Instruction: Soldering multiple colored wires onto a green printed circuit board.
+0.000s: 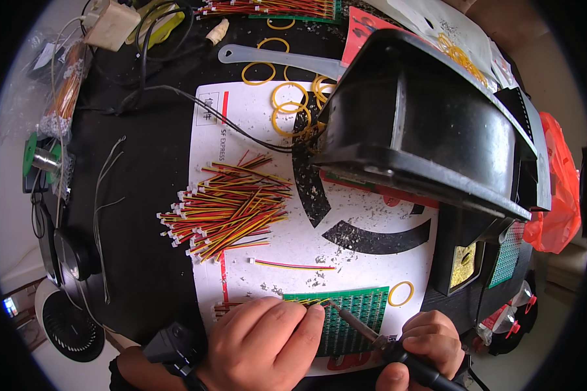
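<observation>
A green circuit board panel [368, 316] lies on a white printed sheet [274, 156] near me. My left hand [261, 342] rests over the board's left part, fingers closed on a thin-wired cable [313, 301] at its far edge; the hand hides most of the cable. My right hand [432, 345] grips a soldering iron [357, 322] by its black handle. The iron's tip meets the board right beside the left fingertips, by the wire ends. Beyond my left hand is a heap of red, yellow and black cables [235, 208] with white connectors. One loose cable [293, 265] lies apart.
A large black fan-like housing [424, 124] looms at the right. Yellow rubber bands [290, 107] and grey scraps are scattered about. A tray of golden metal wool [464, 267] sits right; a solder spool [44, 158] and a small fan [72, 322] are left.
</observation>
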Demonstrator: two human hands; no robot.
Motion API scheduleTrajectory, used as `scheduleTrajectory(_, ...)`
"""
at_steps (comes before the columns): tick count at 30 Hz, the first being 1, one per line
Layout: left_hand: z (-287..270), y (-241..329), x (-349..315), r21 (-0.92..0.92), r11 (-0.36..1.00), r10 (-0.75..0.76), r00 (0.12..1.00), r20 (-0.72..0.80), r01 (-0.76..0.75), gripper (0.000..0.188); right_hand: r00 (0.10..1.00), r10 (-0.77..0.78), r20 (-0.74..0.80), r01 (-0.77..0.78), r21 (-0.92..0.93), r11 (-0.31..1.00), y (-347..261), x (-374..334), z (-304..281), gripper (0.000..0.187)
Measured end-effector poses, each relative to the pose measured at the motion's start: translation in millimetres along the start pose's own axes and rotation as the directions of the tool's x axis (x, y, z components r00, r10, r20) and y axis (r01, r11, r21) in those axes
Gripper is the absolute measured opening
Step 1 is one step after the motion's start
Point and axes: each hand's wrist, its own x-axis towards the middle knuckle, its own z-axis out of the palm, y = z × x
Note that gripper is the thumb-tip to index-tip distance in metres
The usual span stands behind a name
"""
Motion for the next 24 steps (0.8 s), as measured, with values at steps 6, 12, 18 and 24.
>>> scheduleTrajectory(6, 1, 2, 1, 0.005, 1.000, -0.001, 1.000, -0.001, 0.001, 0.013, 0.999, 0.043, 0.000, -0.043, -0.015, 0.999, 4, -6, -2, 0.039)
scheduleTrajectory(12, 0, 2, 0, 0.005, 1.000, -0.012, 1.000, -0.004, 0.012, 0.013, 0.984, -0.103, -0.145, 0.111, 0.046, 0.993, -1, 4, 14, 0.029)
scheduleTrajectory(18, -1, 1, 0, -0.061, 0.997, -0.038, 0.999, 0.036, 0.040, 0.014, 0.959, -0.132, -0.251, 0.153, 0.067, 0.986, 2, 4, 16, 0.031)
scheduleTrajectory(24, 5, -4, 2, -0.051, 0.998, 0.033, 0.997, 0.064, -0.029, 0.018, 0.968, -0.118, -0.223, 0.139, 0.080, 0.987, 0, 4, 16, 0.026)
